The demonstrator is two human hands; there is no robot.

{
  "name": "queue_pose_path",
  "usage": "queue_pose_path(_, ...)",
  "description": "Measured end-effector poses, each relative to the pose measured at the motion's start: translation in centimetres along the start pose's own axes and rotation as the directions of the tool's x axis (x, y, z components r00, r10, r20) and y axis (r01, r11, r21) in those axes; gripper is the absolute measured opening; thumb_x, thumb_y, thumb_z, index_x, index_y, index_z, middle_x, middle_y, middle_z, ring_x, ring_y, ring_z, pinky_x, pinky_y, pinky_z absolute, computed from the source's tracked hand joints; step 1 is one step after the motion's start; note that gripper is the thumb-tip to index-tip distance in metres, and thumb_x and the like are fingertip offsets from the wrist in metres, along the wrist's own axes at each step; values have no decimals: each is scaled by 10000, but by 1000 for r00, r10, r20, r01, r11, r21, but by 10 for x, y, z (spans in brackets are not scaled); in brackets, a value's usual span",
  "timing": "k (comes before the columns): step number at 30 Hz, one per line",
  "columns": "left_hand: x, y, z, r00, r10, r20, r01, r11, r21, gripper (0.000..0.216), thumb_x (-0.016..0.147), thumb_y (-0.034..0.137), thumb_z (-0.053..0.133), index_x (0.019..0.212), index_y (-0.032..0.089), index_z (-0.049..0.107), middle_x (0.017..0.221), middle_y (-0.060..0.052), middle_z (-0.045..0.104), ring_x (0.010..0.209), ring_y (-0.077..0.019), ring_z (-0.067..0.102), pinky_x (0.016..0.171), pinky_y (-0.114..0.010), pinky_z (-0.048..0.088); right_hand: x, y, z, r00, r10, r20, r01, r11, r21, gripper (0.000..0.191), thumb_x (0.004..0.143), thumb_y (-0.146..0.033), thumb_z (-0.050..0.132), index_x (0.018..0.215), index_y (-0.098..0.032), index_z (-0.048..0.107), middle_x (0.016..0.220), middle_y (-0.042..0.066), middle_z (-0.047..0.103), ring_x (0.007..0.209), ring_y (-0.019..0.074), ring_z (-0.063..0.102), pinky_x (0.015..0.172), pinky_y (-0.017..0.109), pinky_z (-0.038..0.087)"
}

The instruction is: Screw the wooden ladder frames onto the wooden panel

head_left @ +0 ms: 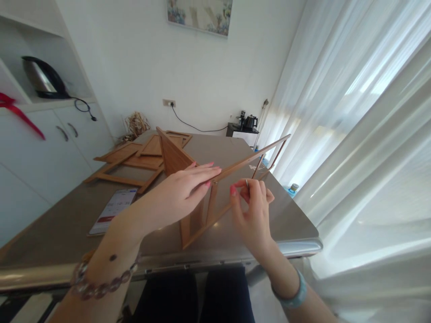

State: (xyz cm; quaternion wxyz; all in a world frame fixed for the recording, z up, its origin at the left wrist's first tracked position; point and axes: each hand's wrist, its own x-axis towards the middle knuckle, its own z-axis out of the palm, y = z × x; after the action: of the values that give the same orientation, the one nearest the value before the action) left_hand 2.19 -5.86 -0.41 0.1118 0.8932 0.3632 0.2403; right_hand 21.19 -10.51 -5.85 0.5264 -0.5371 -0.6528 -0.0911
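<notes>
A folding wooden frame [235, 165] with slim rails stands tilted on the table in front of me. My left hand [188, 186] lies over the near end of its upper rail, fingers stretched along the wood and thumb on the lower side, gripping it. A small metal fastener [215, 182] shows at the joint beside the left fingertips. Just right of that joint is my right hand [251, 202], thumb and index finger pinched together. Whatever sits in the pinch is too small to make out. Behind my left hand, a triangular wooden panel [173, 154] rises upright.
Several wooden panels and frames [131, 161] lie at the table's left rear. A phone [112, 211] rests on the grey table [60, 233], left of my forearm. Dried stalks [136, 123] are behind the panels. White curtains [363, 134] hang along the right side.
</notes>
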Motion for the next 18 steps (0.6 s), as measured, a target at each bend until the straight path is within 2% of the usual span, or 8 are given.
queue_pose_path(3,-1,2,-2,1000,-29,-2,29,1000,-4,459,1002,397,333,1436,331,468,1514,108,465,1456,-103,399,1290,-340,278,-5,-1,23,977,-114,-181,93,988,-125,149,956,-379,562,935,-231,559,675,-41,592,701,156,519,775,362,254)
queue_pose_path(7,-3,8,-8,997,-71,8,70,997,32,452,1002,402,349,1437,358,459,1512,120,462,1451,-109,408,1274,-328,316,-4,-9,47,940,-107,-325,77,992,-103,186,985,-362,502,873,-228,563,644,-41,607,681,155,500,757,369,221)
queue_pose_path(13,-4,16,-13,993,-116,6,115,990,87,442,997,372,389,1432,368,468,1505,115,473,1437,-123,431,1257,-303,345,-4,-20,64,960,15,-278,-14,1000,5,236,963,-357,548,771,-221,531,604,-21,596,680,171,436,712,370,203)
queue_pose_path(18,-3,19,-15,989,-147,7,144,977,157,442,995,383,401,1431,376,469,1501,118,478,1433,-137,440,1243,-290,374,-2,-27,73,946,5,-325,-8,1000,-6,266,964,-214,516,701,-222,478,531,-44,534,648,154,410,674,376,160)
